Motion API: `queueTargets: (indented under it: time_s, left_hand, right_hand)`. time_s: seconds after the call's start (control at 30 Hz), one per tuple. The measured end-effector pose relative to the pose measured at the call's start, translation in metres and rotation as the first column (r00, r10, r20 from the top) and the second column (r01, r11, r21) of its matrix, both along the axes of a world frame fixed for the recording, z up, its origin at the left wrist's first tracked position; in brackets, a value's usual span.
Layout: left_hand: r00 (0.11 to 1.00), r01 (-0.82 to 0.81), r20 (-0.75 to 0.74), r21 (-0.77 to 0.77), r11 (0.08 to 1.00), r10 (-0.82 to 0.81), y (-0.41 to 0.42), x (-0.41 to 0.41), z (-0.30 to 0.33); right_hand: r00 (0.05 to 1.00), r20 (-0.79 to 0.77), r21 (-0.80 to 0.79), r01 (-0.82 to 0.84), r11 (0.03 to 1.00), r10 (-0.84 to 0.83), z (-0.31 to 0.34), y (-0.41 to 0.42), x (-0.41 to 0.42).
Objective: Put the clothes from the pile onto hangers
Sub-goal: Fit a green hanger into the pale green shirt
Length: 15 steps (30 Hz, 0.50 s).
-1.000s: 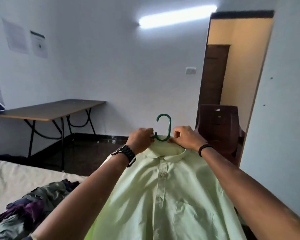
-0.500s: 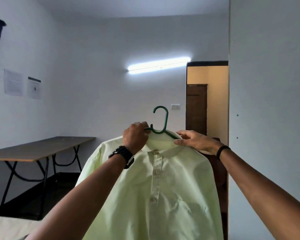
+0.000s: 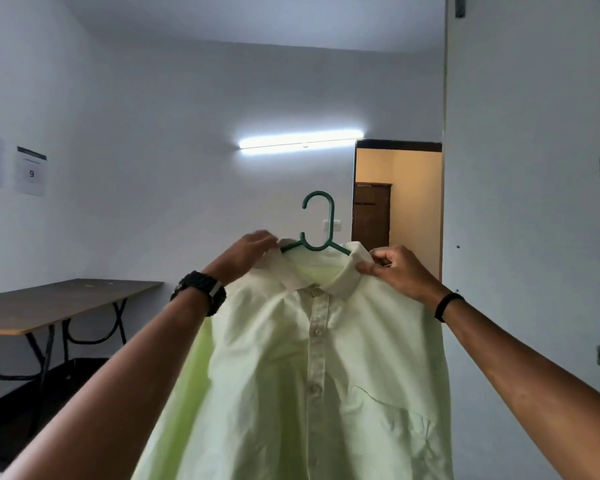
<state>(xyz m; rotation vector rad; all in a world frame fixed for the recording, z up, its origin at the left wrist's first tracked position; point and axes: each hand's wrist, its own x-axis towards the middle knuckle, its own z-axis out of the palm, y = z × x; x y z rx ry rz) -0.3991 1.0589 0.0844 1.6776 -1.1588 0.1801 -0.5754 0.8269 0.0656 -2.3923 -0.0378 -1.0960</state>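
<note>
A pale green shirt [image 3: 326,368] hung on a green hanger [image 3: 317,233], held up at frame centre with open air above the hook. The left hand [image 3: 248,254] pinched the collar at 9 o'clock of the hook; the right hand [image 3: 400,271] pinched the collar at 3 o'clock, the two hands apart. A white cabinet door [image 3: 527,202] stood close at 3 o'clock, its edge just beside the right wrist. A folding table [image 3: 49,303] stood at 8 o'clock, well apart. A wall notice [image 3: 31,170] at 9 o'clock showed "9".

hanger [image 3: 317,223] arms hidden inside shirt [image 3: 312,375], shirt hem cut off below, notices [image 3: 31,171] unreadable
</note>
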Motion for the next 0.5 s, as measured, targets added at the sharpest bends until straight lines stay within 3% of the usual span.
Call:
queueTargets:
  time_s: [0.1, 0.23, 0.33, 0.43, 0.5]
  left_hand:
    - [0.976, -0.136, 0.190, 0.154, 0.979, 0.106, 0.010, 0.011, -0.010]
    - [0.964, -0.220, 0.141, -0.039, 0.975, 0.224, 0.003, 0.006, -0.018]
    - [0.933, -0.334, 0.101, -0.122, 0.935, 0.347, 0.000, 0.005, -0.014]
    - [0.853, -0.463, 0.205, -0.125, 0.877, 0.480, -0.002, 0.004, -0.010]
    - [0.746, -0.571, 0.315, -0.148, 0.807, 0.586, -0.007, 0.004, -0.007]
  right_hand:
    - [1.000, 0.001, 0.009, 0.012, 1.000, -0.012, 0.001, 0.000, -0.007]
    - [0.984, -0.146, 0.148, -0.081, 0.986, 0.103, 0.009, 0.007, -0.018]
    - [0.959, -0.277, 0.107, -0.036, 0.994, 0.064, 0.020, -0.001, -0.030]
    - [0.937, -0.345, 0.114, -0.019, 0.993, 0.058, 0.028, -0.012, -0.041]
    - [0.947, -0.290, 0.191, -0.081, 0.978, 0.135, 0.032, -0.010, -0.042]
